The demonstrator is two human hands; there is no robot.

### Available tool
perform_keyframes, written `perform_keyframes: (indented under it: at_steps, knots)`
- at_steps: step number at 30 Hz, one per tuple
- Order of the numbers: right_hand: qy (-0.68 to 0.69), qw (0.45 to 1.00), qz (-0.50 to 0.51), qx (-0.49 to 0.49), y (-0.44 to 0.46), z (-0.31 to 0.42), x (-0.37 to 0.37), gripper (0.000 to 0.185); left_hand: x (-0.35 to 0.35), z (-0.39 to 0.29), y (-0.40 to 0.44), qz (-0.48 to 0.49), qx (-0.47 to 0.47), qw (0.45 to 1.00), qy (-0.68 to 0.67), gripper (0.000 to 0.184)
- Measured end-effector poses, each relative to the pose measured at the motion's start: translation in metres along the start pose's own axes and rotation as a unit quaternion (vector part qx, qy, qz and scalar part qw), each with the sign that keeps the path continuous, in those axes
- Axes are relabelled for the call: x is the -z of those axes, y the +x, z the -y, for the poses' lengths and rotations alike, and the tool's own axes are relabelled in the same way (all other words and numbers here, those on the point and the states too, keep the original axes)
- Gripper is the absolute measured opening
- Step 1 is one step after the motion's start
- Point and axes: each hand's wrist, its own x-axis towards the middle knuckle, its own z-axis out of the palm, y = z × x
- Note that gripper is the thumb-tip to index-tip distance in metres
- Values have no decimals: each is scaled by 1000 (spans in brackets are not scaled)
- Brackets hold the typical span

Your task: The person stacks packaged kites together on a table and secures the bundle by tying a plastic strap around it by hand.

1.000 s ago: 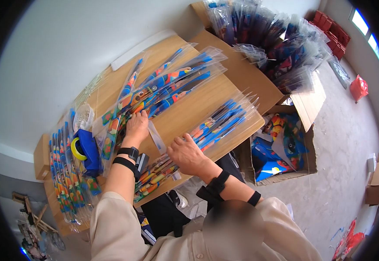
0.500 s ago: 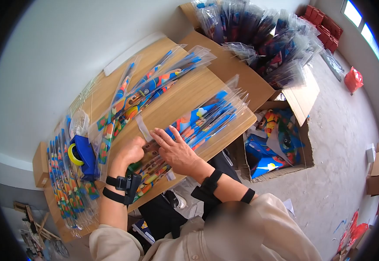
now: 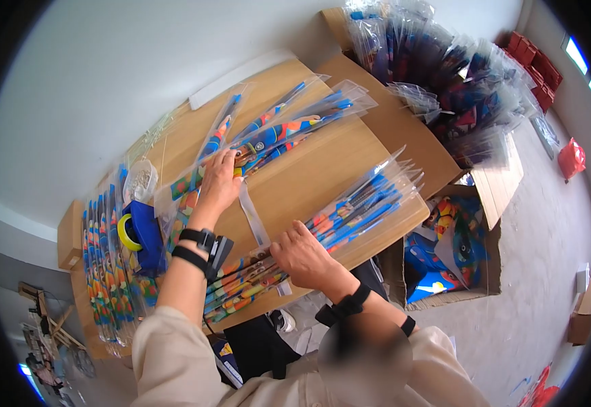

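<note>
My left hand (image 3: 221, 180) reaches over the rear group of clear plastic sleeves (image 3: 282, 132), which hold slim, folded, cartoon-printed pieces in blue and orange. Its thumb and fingers are apart, with the fingertips on a sleeve that shows a brown bear. Nearer my body, my right hand (image 3: 302, 254) is closed on the upper edge of a bundle of similar sleeves (image 3: 367, 200); its fingertips are partly hidden. A white strip (image 3: 253, 214) lies on the wood between both hands and runs under the bundle. Its other end (image 3: 283, 287) sticks out on the near side.
On the left of the wooden table (image 3: 336, 166) are a blue tape dispenser (image 3: 147, 237), a clear round container (image 3: 139, 182) and more filled sleeves (image 3: 105, 271). An open carton (image 3: 453, 298) with printed pieces stands right, below a big carton (image 3: 404, 129) packed with sleeves.
My left hand has left the near bundle and moved up to the rear sleeves, its fist opening. My right hand has gone from flat on the bundle to closed at its edge. The view has shifted.
</note>
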Motion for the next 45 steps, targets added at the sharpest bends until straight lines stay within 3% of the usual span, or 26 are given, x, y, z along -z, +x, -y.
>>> perform_keyframes:
  at_steps: [1, 5, 7, 11, 15, 17, 19, 21, 23, 24, 25, 26, 28, 30, 31, 32, 34, 36, 37, 38, 41, 42, 45]
  knots:
    - [4, 1000, -4, 2, 0, -1, 1, 13, -11, 7, 6, -62, -25, 993, 92, 51]
    - [-3, 1000, -25, 15, -2, -3, -4, 14, -33, 23, 17, -11, 63, 995, 81, 36]
    - [-4, 999, -35, 21, -3, -4, -5, 14, -11, 6, 31, 139, 99, 981, 88, 16]
    - [20, 996, -80, 29, -4, -4, -4, 18, 15, -18, 20, 61, 15, 990, 128, 7]
    - [60, 991, -116, 14, -5, -3, -7, 29, 32, -38, -28, 209, 9, 977, -35, 11]
    - [77, 993, -87, 10, -5, -2, -4, 29, 36, -45, -53, 315, 36, 948, -13, 14]
    - [95, 994, -57, 3, -4, -2, 2, 30, 32, -40, -79, 310, 36, 946, -85, 16]
    - [89, 986, -142, 22, -2, -2, 12, 26, 33, -32, -84, 305, 36, 938, -159, 18]
    - [77, 991, -105, 15, 1, -3, 9, 26, 44, -27, -85, 488, -18, 862, -137, 23]
    - [61, 996, -70, 8, 4, -4, 6, 26, 52, -24, -79, 487, -12, 863, -135, 23]
    - [85, 996, -1, -3, 7, -5, 2, 24, 61, -19, -68, 435, 6, 874, -214, 26]
    - [87, 996, -2, 1, 8, -4, 0, 24, 66, -12, -57, 381, 23, 877, -292, 30]
    - [76, 997, 34, -5, 8, -5, 0, 24, 49, 15, -39, 115, 162, 957, -210, 37]
    - [76, 997, 17, 4, 8, -6, -2, 24, 29, 50, -27, -45, 181, 976, 112, 47]
    - [76, 997, 18, 6, 8, -6, -2, 25, 11, 76, -29, -45, 183, 976, 112, 47]
    - [75, 997, 19, 6, 8, -6, -2, 25, -9, 106, -34, -6, 288, 953, 93, 49]
    - [69, 997, 10, 10, 8, -7, -2, 25, -11, 119, -34, 33, 388, 918, 73, 51]
    - [64, 998, 2, 11, 8, -8, -3, 25, -5, 122, -35, 115, 473, 872, -52, 46]
    - [52, 998, -22, 23, 7, -8, -4, 22, 4, 108, -34, 75, 451, 889, -31, 34]
    - [41, 997, -46, 35, 7, -8, -5, 20, 12, 96, -33, 76, 451, 889, -31, 34]
    - [37, 997, -48, 51, 5, -9, -1, 26, 19, 78, -42, -26, 243, 965, -92, 28]
    - [36, 997, -49, 50, 4, -9, -1, 26, 26, 67, -48, -26, 242, 966, -93, 28]
    - [57, 994, -83, 53, 2, -7, -2, 36, 47, 20, -63, 119, 167, 958, -198, 24]
